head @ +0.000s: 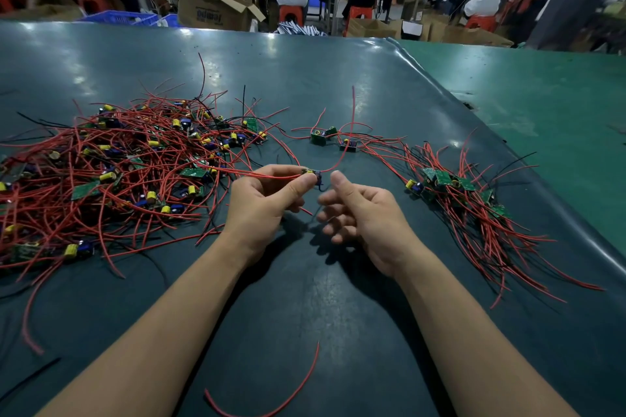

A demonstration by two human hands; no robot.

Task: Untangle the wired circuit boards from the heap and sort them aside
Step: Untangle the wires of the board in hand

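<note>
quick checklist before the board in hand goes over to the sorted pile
1. Left hand pinches the small board: ok.
2. Right hand free, fingers loosely curled beside the board: ok.
3. Board's red wire clear of the heap: not ok, it runs back into the tangle.
4. Sorted pile on the right has room alongside: ok.
5. Two loose boards beyond the hands tangled with this one: cannot tell.

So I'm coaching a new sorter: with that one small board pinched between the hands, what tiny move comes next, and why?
Probably draw the small green circuit board rightward. The left hand pinches it, but its red wires run back into the tangled heap of red-wired boards. The right hand hovers open beside it, and the sorted bundle of boards lies on that side.
</note>
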